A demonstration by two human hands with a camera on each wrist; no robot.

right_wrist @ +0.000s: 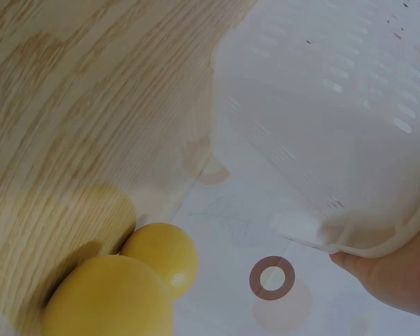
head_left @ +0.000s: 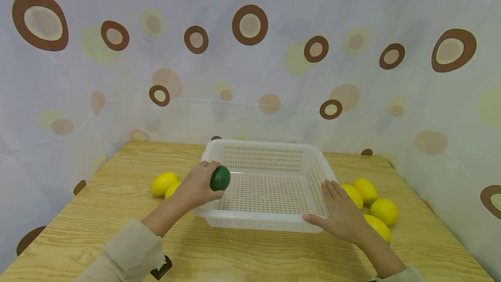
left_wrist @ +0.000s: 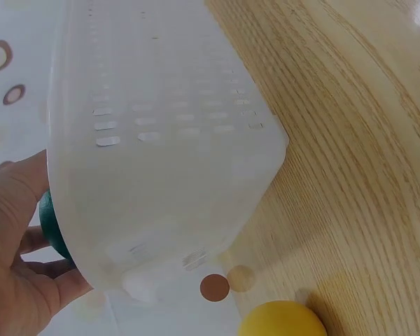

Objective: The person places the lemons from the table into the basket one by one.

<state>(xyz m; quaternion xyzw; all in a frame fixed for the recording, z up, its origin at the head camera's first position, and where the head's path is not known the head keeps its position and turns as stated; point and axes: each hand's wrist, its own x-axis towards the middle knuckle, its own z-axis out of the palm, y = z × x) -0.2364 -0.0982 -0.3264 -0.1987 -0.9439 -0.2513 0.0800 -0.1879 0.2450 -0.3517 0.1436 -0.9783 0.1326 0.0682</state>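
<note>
My left hand (head_left: pixel 197 187) grips a dark green, smooth, rounded fruit (head_left: pixel 220 178), perhaps a lime, over the left side of a white perforated plastic basket (head_left: pixel 262 216). In the left wrist view, the basket wall (left_wrist: pixel 161 175) partly covers the green fruit (left_wrist: pixel 52 227), and fingers curl around it. My right hand (head_left: pixel 343 216) rests on the basket's near right corner, its fingers straight along the right rim and the thumb spread toward the front rim. Seen from the right wrist, that hand (right_wrist: pixel 395 280) lies against the rim. No fruit shows on the basket's slotted floor.
Several yellow lemons (head_left: pixel 384 211) lie right of the basket, close by my right forearm. Two more lemons (head_left: pixel 164 183) sit to its left, one partly behind my left wrist. A patterned curtain (head_left: pixel 250 68) hangs behind the wooden table (head_left: pixel 250 256).
</note>
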